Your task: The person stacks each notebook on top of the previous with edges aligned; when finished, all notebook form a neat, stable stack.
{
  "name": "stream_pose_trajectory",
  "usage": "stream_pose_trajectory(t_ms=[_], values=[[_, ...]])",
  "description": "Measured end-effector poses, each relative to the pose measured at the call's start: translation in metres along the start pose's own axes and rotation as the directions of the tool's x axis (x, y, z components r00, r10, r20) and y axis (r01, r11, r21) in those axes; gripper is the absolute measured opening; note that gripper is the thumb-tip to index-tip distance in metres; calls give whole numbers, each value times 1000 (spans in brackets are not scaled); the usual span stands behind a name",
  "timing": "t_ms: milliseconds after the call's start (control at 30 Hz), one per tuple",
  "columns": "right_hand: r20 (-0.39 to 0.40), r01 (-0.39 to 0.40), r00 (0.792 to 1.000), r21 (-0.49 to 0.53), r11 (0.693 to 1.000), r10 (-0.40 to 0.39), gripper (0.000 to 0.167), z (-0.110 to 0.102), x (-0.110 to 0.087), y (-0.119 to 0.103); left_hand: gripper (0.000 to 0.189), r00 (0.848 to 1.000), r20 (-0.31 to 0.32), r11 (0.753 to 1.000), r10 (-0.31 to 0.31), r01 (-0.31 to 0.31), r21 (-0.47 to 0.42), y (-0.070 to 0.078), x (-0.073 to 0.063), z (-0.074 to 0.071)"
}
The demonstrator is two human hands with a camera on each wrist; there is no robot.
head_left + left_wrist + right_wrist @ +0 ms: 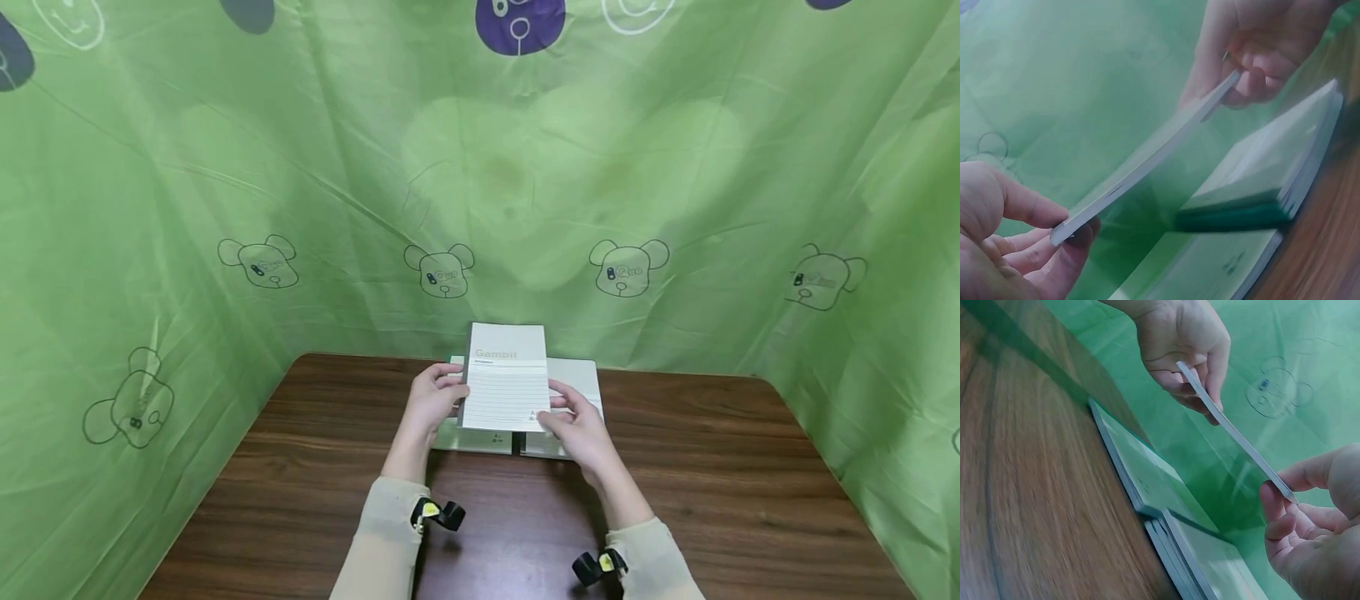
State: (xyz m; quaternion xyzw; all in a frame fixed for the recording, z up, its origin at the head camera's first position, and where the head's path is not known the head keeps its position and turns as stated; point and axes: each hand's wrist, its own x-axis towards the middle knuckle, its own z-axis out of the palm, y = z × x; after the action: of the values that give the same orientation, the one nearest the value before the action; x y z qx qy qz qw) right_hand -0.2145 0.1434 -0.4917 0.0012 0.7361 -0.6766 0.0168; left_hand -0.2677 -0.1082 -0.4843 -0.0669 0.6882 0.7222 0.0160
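Note:
Both hands hold up a thin white notebook [506, 375] with ruled lines and the word "Gambit" on its cover. My left hand [431, 398] pinches its left edge between thumb and fingers. On the opposite edge, near the lower corner, my right hand [583, 429] pinches it the same way. Beneath it on the table are two side-by-side piles: a left notebook [472, 442], partly covered from above, and a right notebook stack [581, 375]. The right wrist view shows the held notebook [1241, 440] edge-on, apart from the lower left notebook [1141, 465] and the thicker right stack [1216, 562].
The dark wooden table [322, 467] extends to both sides and toward me. Green cloth [525, 183] printed with bear heads hangs right behind the table's back edge and along both sides. A strap with a small black camera sits on each sleeved wrist.

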Motion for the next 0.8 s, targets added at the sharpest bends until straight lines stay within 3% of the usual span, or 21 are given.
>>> stream_pose_trajectory(t_ms=[467,800], values=[[-44,-5,999,-78,997,2,65,-47,-10,10,44,999,-41,999,35,-36,-24,-16,-10,56],[-64,-43,997,-100,994,37,65,-68,-10,19,51,999,-44,1000,6,-6,11,-28,-16,78]])
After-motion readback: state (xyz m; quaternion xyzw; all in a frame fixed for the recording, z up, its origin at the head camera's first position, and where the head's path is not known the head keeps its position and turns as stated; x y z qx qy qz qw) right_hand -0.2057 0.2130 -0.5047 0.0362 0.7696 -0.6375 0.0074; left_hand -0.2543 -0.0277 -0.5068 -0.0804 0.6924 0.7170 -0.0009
